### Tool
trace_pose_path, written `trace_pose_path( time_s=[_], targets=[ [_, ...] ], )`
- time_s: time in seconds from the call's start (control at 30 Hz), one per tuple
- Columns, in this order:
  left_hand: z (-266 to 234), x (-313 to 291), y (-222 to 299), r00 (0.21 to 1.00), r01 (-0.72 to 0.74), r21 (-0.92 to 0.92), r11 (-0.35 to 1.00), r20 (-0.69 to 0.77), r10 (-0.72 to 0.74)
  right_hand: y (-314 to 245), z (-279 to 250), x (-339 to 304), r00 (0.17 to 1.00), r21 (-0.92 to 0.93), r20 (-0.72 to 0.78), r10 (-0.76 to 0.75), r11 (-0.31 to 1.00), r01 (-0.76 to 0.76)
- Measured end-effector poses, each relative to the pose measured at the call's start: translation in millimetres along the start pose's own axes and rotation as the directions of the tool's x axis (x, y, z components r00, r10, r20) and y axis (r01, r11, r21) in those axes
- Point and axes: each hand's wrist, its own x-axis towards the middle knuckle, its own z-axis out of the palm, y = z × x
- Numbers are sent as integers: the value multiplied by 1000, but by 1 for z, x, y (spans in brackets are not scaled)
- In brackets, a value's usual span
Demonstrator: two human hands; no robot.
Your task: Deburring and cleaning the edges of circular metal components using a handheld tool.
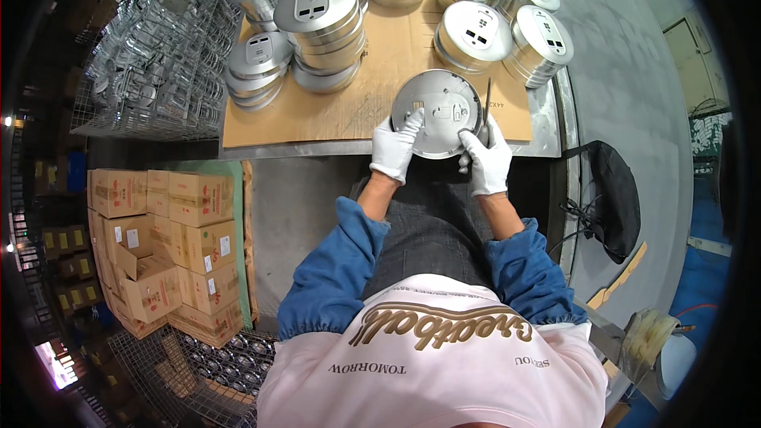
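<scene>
— Head view: where is the round metal disc (437, 113)?

— Near edge of the cardboard sheet (380, 91), gloved left hand (395, 148) clamped on its left rim.

— Right hand (485, 160)?

— Closed around a thin tool (486, 103), touching the disc's right side. Stacks of discs (321, 28) sit farther off.

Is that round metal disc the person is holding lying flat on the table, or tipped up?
Tipped up, it seems. The round metal disc shows its whole face to the camera, gripped by the left hand and right hand at the table edge.
</scene>
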Motion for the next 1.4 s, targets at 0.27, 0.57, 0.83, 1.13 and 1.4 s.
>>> trace_pose_path(
  time_s=[0.27, 0.57, 0.83, 1.13, 1.4],
  targets=[
    [-15, 21, 35, 944, 63, 420, 906, 270, -190, -21, -15, 22, 982, -301, 152, -113, 941, 154],
    [-22, 38, -14, 984, -63, 491, 869, -117, 137, -19, -39, 17, 954, -562, 189, -234, 770, 300],
    [-15, 29, -17, 963, -139, 586, 798, -107, 247, -20, -42, -7, 895, -838, 430, -120, 317, 445],
    [-20, 17, 9, 986, -159, 559, 814, 123, 109, -7, -44, -9, 898, -888, 440, 23, 158, 431],
    [-29, 4, 35, 943, 226, 343, 912, 157, -293, 11, -51, -6, 899, -866, 432, -68, 249, 435]
  ],
)
